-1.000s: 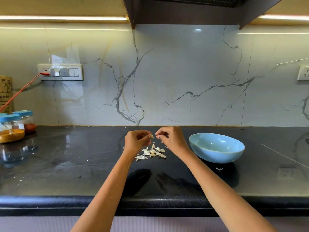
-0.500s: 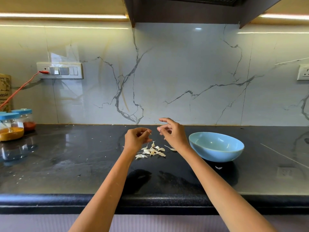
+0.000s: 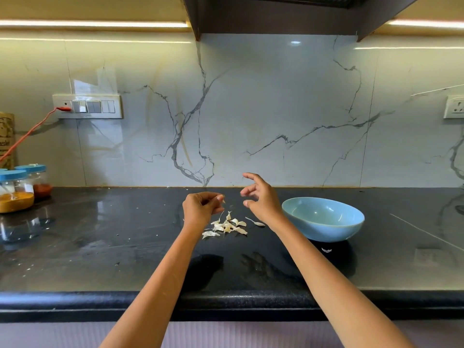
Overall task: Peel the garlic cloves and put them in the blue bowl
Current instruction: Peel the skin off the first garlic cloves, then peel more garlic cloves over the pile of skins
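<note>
A clove (image 3: 223,200), seemingly, was pinched in the curled left hand (image 3: 200,209); the right hand (image 3: 261,197) was held spread, empty.

- The left hand (image 3: 200,209) pinches a garlic clove (image 3: 222,198) above the peel pile (image 3: 227,226).
- The right hand (image 3: 261,199), fingers spread, holds nothing, right of the pile.
- The blue bowl (image 3: 324,221) sits further right.
</note>
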